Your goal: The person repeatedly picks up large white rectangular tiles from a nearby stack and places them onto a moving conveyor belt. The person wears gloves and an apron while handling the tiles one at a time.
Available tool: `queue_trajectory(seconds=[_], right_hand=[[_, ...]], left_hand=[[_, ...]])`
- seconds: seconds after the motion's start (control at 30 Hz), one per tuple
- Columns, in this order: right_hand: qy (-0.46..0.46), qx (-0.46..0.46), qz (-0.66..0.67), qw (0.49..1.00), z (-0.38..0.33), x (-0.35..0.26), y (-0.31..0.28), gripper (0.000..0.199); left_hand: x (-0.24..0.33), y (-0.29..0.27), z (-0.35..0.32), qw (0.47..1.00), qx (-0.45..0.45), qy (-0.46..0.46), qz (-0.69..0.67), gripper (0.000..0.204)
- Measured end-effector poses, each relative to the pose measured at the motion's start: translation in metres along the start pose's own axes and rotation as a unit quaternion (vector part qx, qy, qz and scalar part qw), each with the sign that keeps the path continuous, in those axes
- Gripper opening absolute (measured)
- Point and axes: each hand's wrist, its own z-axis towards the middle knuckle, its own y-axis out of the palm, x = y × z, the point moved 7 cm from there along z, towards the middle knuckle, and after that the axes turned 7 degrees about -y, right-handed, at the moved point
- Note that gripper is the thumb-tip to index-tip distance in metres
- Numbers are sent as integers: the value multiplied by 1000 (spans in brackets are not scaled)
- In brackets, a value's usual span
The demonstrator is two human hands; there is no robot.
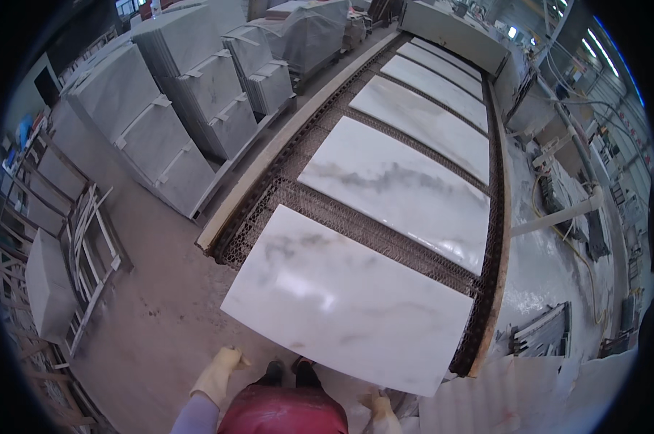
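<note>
A polished white marble slab [341,300] with grey veining lies flat at the near end of a chain-mesh conveyor [374,219], its front edge jutting past the end toward me. My left hand [222,372], in a pale yellow glove, hangs left of that edge, fingers loosely bent and apart, holding nothing. Just below the slab's front edge is my right hand [379,406], also gloved; its fingers show only in part and look slightly apart, with nothing visible in them. Beyond, a second slab [403,184] and several more lie in a row along the conveyor.
Stacked stone slabs [171,134] stand on racks to the left. A wooden frame with loose strips [88,239] is at far left. A machine housing [453,32] spans the conveyor's far end. Right of it are a wet floor [533,278], a pipe [558,219] and a yellow hose.
</note>
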Motion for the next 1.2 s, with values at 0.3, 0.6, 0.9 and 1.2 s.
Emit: queue_trajectory(seconds=[0.3, 0.6, 0.9, 1.2], right_hand=[[-121, -102, -132, 979, -22, -35, 52, 41], [-102, -76, -233, 964, -66, 9, 57, 41], [-233, -158, -487, 827, -97, 44, 186, 38], [-263, -325, -560, 715, -145, 86, 410, 39]], left_hand=[[-50, -32, -51, 977, 44, -4, 209, 46], [-133, -78, -98, 983, -28, 131, -129, 38], [-486, -191, -149, 925, 248, 12, -287, 32], [-614, -139, -172, 682, 177, -135, -697, 24]])
